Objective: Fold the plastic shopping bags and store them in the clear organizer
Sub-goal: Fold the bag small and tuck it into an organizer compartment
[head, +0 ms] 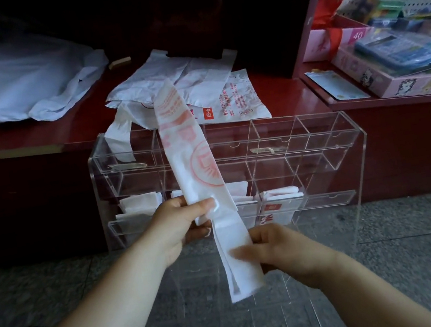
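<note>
The red desk [30, 134] is carrying loose shopping bags [194, 80] at its front edge; the left hand [179, 227] fingers are pinching a folded bag strip [192, 153], the right hand [284, 249] fingers gripping it lower.

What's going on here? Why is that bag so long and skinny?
A person is folding plastic shopping bags. The left hand pinches the middle of a white bag with red print, already folded into a long strip, and the right hand holds its lower end. Behind it stands the clear organizer, with folded bags in its lower compartments. More loose bags lie on the red counter.
</note>
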A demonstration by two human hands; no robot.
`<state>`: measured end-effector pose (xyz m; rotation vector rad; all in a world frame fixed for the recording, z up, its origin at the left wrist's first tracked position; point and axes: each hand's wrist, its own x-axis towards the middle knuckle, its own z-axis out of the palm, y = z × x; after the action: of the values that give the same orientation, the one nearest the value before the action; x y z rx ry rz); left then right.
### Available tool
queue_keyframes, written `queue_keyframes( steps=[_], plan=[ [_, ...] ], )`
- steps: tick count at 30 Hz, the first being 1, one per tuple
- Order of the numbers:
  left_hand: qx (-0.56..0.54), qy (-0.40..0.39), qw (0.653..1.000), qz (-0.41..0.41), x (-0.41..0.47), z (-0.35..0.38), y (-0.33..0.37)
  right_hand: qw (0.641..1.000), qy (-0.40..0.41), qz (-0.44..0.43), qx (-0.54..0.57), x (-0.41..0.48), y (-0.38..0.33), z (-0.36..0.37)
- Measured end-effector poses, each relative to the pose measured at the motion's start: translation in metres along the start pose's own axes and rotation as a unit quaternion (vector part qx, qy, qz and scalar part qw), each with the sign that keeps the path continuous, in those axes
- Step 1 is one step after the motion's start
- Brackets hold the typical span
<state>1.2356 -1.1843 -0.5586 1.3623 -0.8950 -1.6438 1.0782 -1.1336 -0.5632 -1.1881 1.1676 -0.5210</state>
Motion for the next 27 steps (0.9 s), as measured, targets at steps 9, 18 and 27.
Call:
queue_keyframes(
  steps=[9,18,27],
  plan=[
    [0.049,-0.022,0.998,-0.015,-0.001,0.002,-0.010,0.980,0.163,-0.112,-0.028,0.000,-0.010,-0.005],
    [0.134,-0.165,0.975,-0.059,-0.017,-0.004,-0.019,0.987,0.134,-0.092,-0.005,0.004,-0.007,-0.006],
    [0.080,-0.176,0.980,-0.040,-0.020,-0.007,-0.014,0.988,0.106,-0.103,0.036,0.003,-0.006,-0.001]
  ],
)
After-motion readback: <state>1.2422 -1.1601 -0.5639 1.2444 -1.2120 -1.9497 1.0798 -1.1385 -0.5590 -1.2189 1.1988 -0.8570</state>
